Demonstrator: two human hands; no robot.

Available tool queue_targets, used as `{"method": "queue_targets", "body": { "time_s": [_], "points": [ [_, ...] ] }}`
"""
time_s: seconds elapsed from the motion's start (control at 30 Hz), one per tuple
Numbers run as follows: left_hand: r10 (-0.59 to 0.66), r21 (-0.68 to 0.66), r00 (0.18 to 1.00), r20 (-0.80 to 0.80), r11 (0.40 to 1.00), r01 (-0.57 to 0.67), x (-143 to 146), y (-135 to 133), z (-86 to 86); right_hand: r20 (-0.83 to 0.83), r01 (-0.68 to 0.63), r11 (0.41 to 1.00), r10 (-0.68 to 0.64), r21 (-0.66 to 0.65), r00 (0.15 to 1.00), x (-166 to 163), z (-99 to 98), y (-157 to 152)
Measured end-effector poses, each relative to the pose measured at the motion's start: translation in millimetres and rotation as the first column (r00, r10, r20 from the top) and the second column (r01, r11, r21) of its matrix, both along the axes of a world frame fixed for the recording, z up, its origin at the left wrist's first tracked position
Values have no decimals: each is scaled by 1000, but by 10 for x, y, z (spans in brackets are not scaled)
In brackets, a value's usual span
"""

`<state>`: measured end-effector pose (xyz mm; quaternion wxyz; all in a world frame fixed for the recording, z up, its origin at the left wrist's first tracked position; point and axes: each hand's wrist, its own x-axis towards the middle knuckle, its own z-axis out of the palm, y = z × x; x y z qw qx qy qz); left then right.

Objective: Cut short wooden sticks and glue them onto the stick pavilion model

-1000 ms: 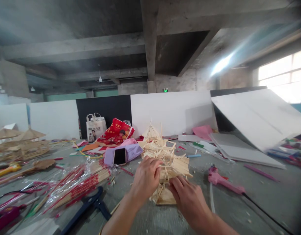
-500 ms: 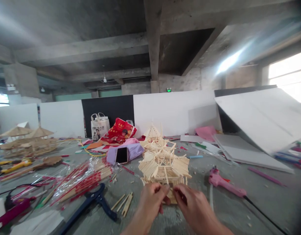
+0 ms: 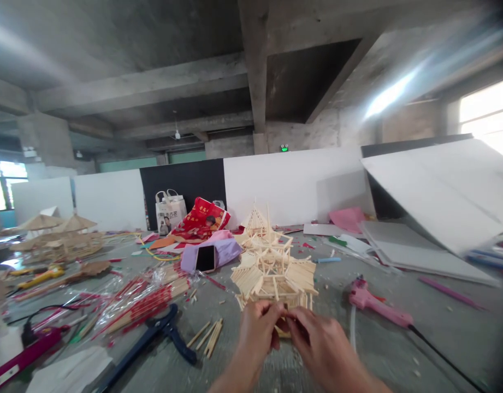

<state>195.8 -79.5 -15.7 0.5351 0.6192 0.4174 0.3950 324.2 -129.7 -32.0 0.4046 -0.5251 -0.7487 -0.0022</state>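
Observation:
A tiered pagoda model (image 3: 273, 275) built from thin wooden sticks stands on the table in front of me. At its near lower edge, my left hand (image 3: 259, 329) is closed in a pinch. My right hand (image 3: 319, 335) pinches too, its fingertips nearly meeting those of the left. Whatever lies between the fingers is hidden or too small to name. Behind the hands, the model's front base is partly covered. Several short loose sticks (image 3: 211, 337) lie left of my left hand. A pink glue gun (image 3: 380, 311) with a black cord rests to the right.
A dark blue hand tool (image 3: 163, 327) lies at the left, near plastic-wrapped red-and-wood sticks (image 3: 142, 300). A phone (image 3: 205, 258) rests on purple material behind. White boards (image 3: 410, 251) stack at the right. Other stick-built pavilions (image 3: 58, 234) stand far left.
Both hands have risen slightly, and their fingertips have come closer together. The whole view has shifted a little, revealing more at the left edge. The model stays in place.

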Motion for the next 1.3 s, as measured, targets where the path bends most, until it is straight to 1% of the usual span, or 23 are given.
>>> {"method": "queue_targets", "body": {
  "time_s": [0.23,0.37,0.5,0.77,1.03,1.3],
  "points": [
    [-12,31,1000,29,999,11,2,1,-2,9,-9,1000,9,-11,1000,-7,11,11],
    [13,45,1000,10,999,-13,14,12,-8,19,-3,999,4,-46,1000,-8,17,5],
    [35,38,999,-20,999,-35,22,10,-15,26,10,998,-9,-64,1000,-12,20,0],
    [34,29,999,-6,999,-34,12,27,-44,19,-4,999,5,-43,1000,-9,9,3],
    [26,27,1000,1,999,-26,7,18,-14,24,-1,998,2,-66,1000,-1,15,16],
    [-49,-6,998,28,999,50,-48,16,-23,31,26,998,-24,-56,999,9,36,9]
  ]
}}
